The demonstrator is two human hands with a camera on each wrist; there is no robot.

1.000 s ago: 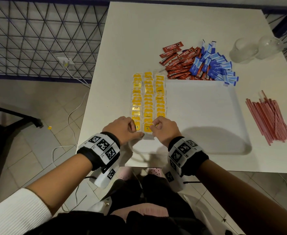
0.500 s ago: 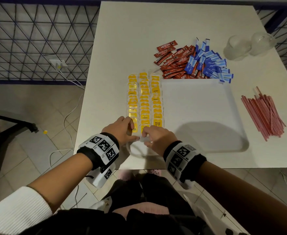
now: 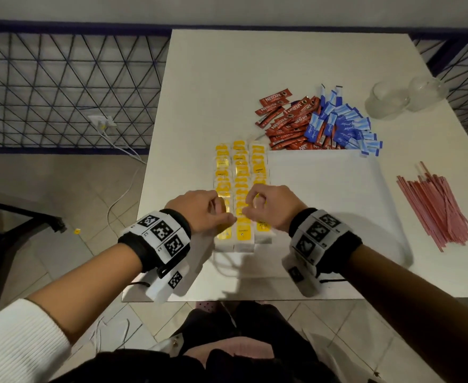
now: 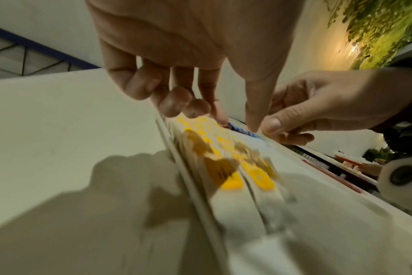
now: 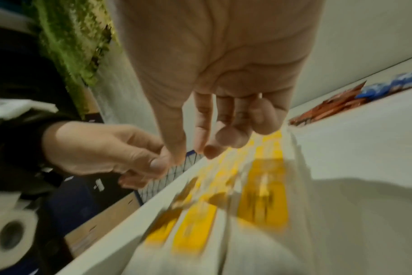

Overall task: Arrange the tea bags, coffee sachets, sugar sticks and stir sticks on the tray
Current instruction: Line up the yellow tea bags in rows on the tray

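Both hands [image 3: 228, 210] hover, fingers curled, apparently empty, above tea bags [image 3: 239, 189].

Black wristbands [image 3: 169, 239] with white square-coded marker plates, white ribbed sleeve [image 3: 17, 338] on the left arm, dark clothing

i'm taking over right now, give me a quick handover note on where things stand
Left grip and right grip: fingers curled, over the near end of the tea bags; unclear whether either pinches one.
Tea bags: three rows along the left of the tray.
Coffee sachets and sugar sticks: piled on the table beyond the tray.
Stir sticks: on the table to its right.
Done: tea bags, nearly. Left: the other three kinds.
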